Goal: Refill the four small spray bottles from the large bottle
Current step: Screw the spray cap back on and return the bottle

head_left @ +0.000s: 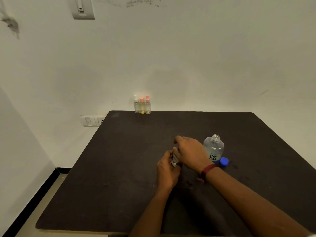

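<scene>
Two hands meet just left of the uncapped large bottle [213, 148]. The left hand [168, 171] grips a small spray bottle [174, 159] by its body, and the right hand [189, 151] curls over its top. Three more small bottles [142, 105] stand well beyond the large bottle. A blue cap [224, 161] lies just beside it.

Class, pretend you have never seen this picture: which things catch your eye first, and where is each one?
The hands meet mid-table: the left hand grips a small bottle, and the right hand closes over its top. Right of them stands the large bottle, uncapped, its blue cap beside its base. Three small spray bottles stand in a row at the dark table's far edge.
</scene>
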